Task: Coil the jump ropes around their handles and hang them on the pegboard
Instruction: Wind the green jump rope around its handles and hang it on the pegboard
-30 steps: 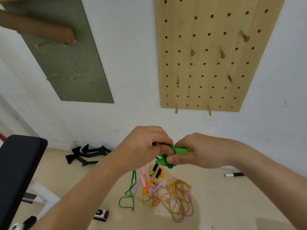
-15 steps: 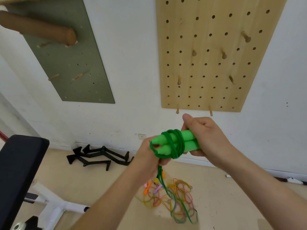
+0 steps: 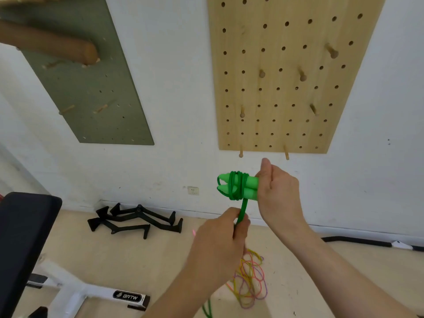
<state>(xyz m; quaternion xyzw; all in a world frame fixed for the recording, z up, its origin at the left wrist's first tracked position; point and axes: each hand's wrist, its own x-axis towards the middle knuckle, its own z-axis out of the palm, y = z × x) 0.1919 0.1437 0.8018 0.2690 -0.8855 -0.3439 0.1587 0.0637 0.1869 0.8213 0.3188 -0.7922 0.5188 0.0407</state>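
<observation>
Since the frame half a second back, my left hand (image 3: 220,239) has dropped away from the underside of the bundle and now sits lower, below the handles, with a single strand drawn straight between it and the coil. Its grip is closed on that strand: thumb and fingers pinch the green cord just under the wraps. My right hand (image 3: 278,196) has its grip closed round the right-hand ends of the two green handles (image 3: 252,181), thumb pointing up, holding them side by side and lying sideways with their tapered tips pointing left. The green jump rope (image 3: 236,187) is wound several turns round the middle of both handles, and the wraps lie close together. The bundle is held in the air, just below the bottom edge of the wooden pegboard (image 3: 286,97) on the white wall, near the two pegs at that lower edge but not touching them. More pegs stick out higher on the board. On the floor (image 3: 160,260) beyond my left forearm lies a loose tangle of coloured ropes (image 3: 250,281), partly hidden by the arm, and a bit of green cord shows at the bottom edge of the view. To the left hangs a green pegboard (image 3: 87,88), with a black bench pad (image 3: 23,237) low at the left edge and black metal bars (image 3: 137,221) on the floor by the wall.
</observation>
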